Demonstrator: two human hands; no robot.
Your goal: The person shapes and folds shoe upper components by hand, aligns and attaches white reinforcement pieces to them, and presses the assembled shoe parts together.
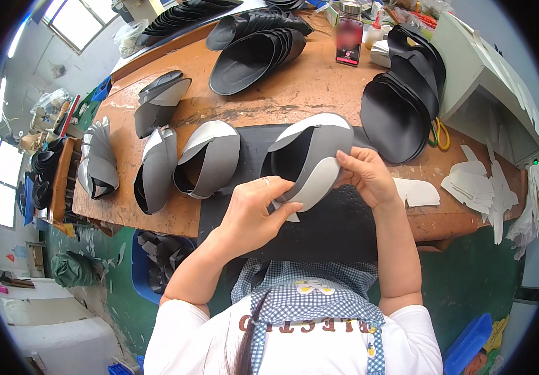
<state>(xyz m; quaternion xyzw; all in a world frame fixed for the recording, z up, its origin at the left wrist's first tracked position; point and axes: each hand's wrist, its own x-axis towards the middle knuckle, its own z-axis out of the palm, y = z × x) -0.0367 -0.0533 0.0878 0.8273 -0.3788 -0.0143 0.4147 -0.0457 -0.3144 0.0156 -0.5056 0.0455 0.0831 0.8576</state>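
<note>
Above the black mat [350,228] at the near edge of the counter [319,94], seen from the head, a grey upper [334,134] is held up between the two hands, its dark hollow turned toward the left. The telling relation is the slant of its pale strip [313,184]: the strip's long axis runs from the upper right, beside the right thumb, down to the lower left, where the left thumb lies, so each hand has one end. The left hand [250,206] is nearer the lower end; its thumb and forefinger close on the edge there, thumb outside and forefinger by the opening, with a small pale tip showing under the thumb. The right hand [369,178] grips the right side, thumb laid on the outer face near the strip's upper end; its other fingers pass behind, and how firmly they press cannot be told. The upper thus lies to the right of and beyond the left fingers, and directly left of the right ones. Farther left, apart from both hands, a similar upper [224,159] stands on the counter, while just right of the right wrist lies a flat white piece [417,192], touching neither the hand nor the upper.
</note>
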